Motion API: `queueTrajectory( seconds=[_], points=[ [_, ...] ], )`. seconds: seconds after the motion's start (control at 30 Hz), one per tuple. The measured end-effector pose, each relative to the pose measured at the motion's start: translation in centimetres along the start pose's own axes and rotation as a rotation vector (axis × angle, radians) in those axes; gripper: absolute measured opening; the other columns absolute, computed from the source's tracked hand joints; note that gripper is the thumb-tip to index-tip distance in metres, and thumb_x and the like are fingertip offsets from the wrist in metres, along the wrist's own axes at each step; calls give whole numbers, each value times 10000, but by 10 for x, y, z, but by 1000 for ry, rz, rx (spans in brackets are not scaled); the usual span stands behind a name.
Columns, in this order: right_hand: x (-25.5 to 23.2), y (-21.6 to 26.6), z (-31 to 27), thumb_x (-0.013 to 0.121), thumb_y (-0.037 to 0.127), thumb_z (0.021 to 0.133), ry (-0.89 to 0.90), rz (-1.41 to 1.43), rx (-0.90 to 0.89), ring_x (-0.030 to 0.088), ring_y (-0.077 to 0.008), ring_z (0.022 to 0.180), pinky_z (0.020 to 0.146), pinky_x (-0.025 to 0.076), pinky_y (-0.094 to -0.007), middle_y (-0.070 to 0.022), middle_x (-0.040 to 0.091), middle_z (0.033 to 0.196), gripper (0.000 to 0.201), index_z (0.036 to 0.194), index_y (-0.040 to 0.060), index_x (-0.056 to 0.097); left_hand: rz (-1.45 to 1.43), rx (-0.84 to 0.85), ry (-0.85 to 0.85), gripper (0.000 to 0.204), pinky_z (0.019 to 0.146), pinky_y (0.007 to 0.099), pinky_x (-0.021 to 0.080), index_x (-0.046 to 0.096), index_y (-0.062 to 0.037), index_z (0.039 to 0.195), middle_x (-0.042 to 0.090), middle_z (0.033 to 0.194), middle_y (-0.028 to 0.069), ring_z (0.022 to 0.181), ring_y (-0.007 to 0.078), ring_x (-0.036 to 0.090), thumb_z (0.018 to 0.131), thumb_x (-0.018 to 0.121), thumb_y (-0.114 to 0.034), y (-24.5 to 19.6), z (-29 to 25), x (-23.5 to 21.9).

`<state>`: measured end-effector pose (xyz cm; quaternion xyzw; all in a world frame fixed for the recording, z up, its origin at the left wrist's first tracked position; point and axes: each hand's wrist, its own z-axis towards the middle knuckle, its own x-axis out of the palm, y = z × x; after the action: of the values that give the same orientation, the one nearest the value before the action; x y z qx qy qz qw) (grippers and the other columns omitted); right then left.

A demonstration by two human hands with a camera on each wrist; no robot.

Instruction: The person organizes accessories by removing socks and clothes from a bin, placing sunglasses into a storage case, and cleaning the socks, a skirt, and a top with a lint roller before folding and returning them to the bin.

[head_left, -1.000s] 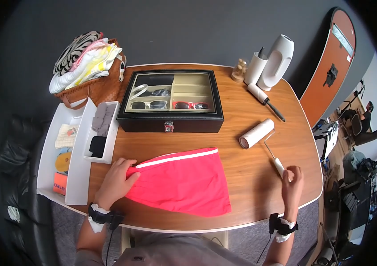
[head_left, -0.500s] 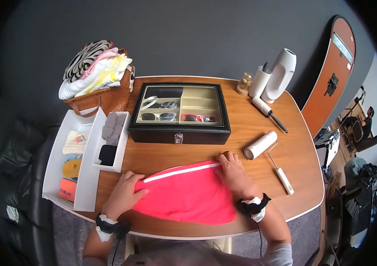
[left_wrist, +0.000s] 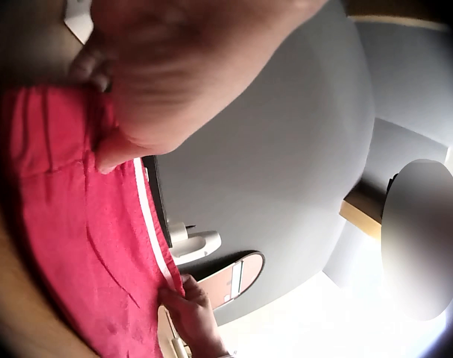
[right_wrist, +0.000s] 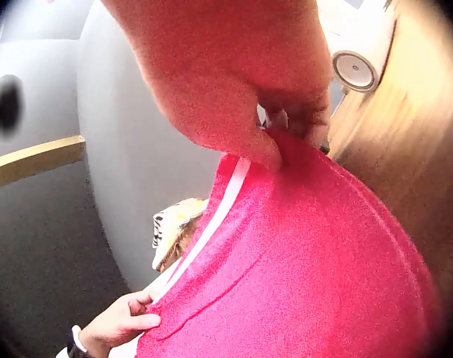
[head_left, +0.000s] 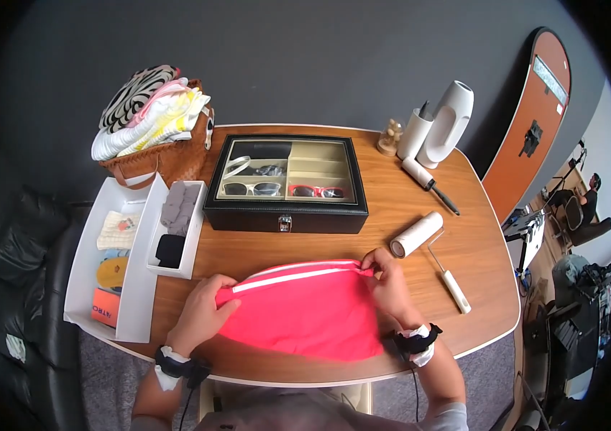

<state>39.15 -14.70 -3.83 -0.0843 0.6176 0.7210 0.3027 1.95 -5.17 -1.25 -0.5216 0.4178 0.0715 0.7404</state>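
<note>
A pair of folded pinkish-red shorts [head_left: 302,316] with a white side stripe lies across the front of the table. My left hand [head_left: 200,314] grips the shorts at the gathered waistband end, thumb on top. At the other end of the stripe, my right hand [head_left: 390,291] pinches the leg hem corner between thumb and fingers. Between the two hands the striped edge is raised and stretched, with a second layer showing behind it. In the right wrist view the cloth [right_wrist: 286,246] hangs down from the right hand's pinch.
Behind the shorts stands a black glasses case [head_left: 285,221]. White boxes with folded clothes [head_left: 127,287] and socks [head_left: 182,205] are at left, beside a brown bag [head_left: 176,161] of clothes. At right lie a lint roll [head_left: 417,235], a bare roller handle [head_left: 456,291] and a lint roller [head_left: 420,174].
My right hand has let go of the roller handle, moved left to the shorts and taken hold of the hem corner. The striped edge has risen slightly. The left hand keeps its grip.
</note>
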Motion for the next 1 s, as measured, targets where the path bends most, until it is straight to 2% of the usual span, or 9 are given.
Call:
queueTrajectory(
  seconds=[0.17,0.27,0.4,0.53,0.67,0.73,0.8,0.9,1.0],
  points=[
    [-17,28,9,634,-147,826,-171,49,-146,582,-174,826,710,474,-289,-55,627,956,201,943,16,610,-103,47,-137,301,905,404,530,627,-21,1196,687,1124,171,1047,345,668,921,724,-96,-15,9,-4],
    [-25,36,11,648,-133,839,-165,154,-82,583,-170,838,718,475,-287,-57,643,983,186,950,14,621,-162,48,-124,293,913,401,530,626,-16,1192,692,1149,178,1051,353,675,926,718,-100,-23,14,-8],
    [-26,45,23,672,-105,848,-179,0,-88,604,-203,852,756,493,-287,-86,664,1026,169,966,10,635,-87,86,-151,246,910,408,535,616,-1,1140,693,1167,181,1054,360,676,929,708,-90,-24,25,-5],
    [-18,31,29,647,-94,865,-248,-86,-219,652,-243,946,860,512,-294,-105,675,1047,144,967,7,640,119,201,-224,202,951,411,509,599,-14,1079,680,1230,175,1120,359,655,920,710,-70,-12,32,1],
    [-38,54,-12,629,-79,857,-86,219,-74,656,-215,960,883,508,-306,-109,681,984,116,941,1,635,-35,157,-87,173,972,404,487,587,-35,1005,672,1265,166,1178,343,634,897,722,-53,-35,9,-19],
    [-53,70,-51,609,-75,827,28,397,16,665,-198,933,873,514,-315,-98,689,935,106,894,3,632,-18,136,128,202,974,413,490,595,-47,983,680,1248,145,1165,313,638,871,761,-75,-39,-11,-39],
    [-74,78,-81,599,-97,785,281,320,-7,690,-218,896,817,535,-324,-93,703,888,177,916,-2,670,-47,81,353,220,981,417,491,615,-51,994,684,1233,129,1151,299,641,861,782,-101,-46,-29,-53],
    [-80,93,-106,658,-112,775,467,233,113,700,-244,936,842,544,-332,-112,715,962,228,980,-15,684,32,189,560,276,967,396,504,656,-58,1057,687,1234,115,1141,282,650,848,812,-149,-30,-44,-50],
    [-75,83,-122,698,-94,823,629,234,100,700,-240,958,848,547,-339,-113,720,1009,256,1063,-5,701,-61,49,512,341,954,377,510,674,-62,1134,689,1199,113,1134,281,645,846,821,-170,-44,-44,-37]
  ],
)
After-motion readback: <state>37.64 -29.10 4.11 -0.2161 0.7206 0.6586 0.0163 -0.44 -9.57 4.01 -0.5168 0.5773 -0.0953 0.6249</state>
